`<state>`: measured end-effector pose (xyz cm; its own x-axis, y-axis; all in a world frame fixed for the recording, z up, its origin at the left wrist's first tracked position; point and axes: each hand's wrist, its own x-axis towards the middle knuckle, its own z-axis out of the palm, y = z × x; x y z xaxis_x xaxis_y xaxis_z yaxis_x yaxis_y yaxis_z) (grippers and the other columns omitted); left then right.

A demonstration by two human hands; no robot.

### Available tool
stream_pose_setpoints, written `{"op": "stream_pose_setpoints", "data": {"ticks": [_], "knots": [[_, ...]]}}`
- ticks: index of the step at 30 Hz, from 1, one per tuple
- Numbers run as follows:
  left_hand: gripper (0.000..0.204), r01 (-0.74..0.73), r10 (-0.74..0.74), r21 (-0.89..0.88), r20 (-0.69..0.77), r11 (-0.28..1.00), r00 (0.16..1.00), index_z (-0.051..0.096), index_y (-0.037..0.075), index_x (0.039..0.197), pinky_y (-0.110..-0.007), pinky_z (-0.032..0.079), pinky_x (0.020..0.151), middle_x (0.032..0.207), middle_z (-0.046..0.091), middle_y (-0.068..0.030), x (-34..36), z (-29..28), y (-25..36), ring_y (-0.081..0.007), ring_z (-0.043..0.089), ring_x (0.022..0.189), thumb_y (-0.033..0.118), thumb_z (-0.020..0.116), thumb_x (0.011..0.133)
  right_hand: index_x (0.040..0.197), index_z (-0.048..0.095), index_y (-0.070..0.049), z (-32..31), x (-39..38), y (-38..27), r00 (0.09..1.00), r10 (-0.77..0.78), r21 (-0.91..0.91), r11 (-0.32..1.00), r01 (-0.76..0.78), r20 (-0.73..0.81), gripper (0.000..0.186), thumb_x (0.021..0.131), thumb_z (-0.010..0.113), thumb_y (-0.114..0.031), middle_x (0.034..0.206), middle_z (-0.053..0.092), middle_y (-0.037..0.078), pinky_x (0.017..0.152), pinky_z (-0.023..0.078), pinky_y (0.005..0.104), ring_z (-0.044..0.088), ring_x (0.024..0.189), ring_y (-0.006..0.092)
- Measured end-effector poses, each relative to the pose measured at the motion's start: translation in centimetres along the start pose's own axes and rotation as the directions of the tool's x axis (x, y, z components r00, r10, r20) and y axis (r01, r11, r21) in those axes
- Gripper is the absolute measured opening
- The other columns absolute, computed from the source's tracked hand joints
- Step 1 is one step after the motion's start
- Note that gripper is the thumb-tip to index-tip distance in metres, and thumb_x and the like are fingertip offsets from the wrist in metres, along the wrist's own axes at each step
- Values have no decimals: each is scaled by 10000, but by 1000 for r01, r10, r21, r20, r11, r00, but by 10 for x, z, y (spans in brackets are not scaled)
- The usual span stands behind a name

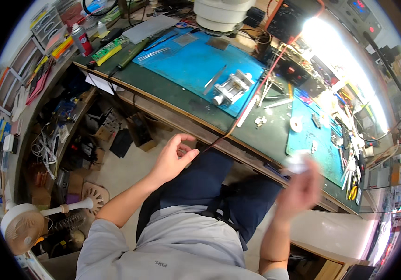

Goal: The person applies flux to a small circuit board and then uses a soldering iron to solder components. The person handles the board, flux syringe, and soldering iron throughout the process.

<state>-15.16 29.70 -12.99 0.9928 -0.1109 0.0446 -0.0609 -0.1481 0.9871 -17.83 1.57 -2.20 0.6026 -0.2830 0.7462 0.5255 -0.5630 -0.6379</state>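
Note:
My left hand (177, 156) is just off the bench's front edge, above my lap. Its fingers are loosely curled, with the thumb and forefinger apart and nothing visible between them. The dark end of a red cable (265, 79) hangs over the edge close to the thumb; whether they touch is unclear. My right hand (301, 189), smeared by motion, is over the bench's front edge on the right. A blurred white thing (296, 161), perhaps a tissue, is at its fingertips. A metal clamp fixture (233, 87) stands on the large blue mat (181, 65), with tweezers (215, 79) beside it.
A microscope head (221, 15) overhangs the bench's back. Hand tools (349, 172) crowd a smaller mat (298, 137), which also carries a white roll (296, 124). A spray can (82, 40) stands far left. A fan (22, 227) is at lower left, beside packed shelves.

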Motion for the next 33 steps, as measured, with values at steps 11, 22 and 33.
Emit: {"op": "stream_pose_setpoints", "data": {"ticks": [11,22,33], "knots": [[185,-214,263,376,-83,902,961,604,-21,1091,-336,525,701,993,627,-157,28,65,-58,-242,657,829,112,639,966,1323,631,-75,-138,88,128,974,215,-687,699,-201,-67,343,1003,601,-196,1151,703,113,637,511,260,703,780,119],[170,-112,201,484,-137,868,970,636,-15,1100,-441,518,748,1012,637,-198,24,22,-84,-386,641,870,82,592,968,1131,727,-89,10,110,41,904,159,-439,898,35,398,206,950,642,-140,988,737,105,634,531,289,683,715,201],[276,-430,269,505,362,748,893,612,13,1203,-436,552,861,1181,646,-155,9,86,-80,-369,652,1035,97,573,943,1127,733,-73,-106,103,120,913,366,-759,642,-107,181,295,947,646,-290,954,743,141,757,537,378,711,825,277]]}}
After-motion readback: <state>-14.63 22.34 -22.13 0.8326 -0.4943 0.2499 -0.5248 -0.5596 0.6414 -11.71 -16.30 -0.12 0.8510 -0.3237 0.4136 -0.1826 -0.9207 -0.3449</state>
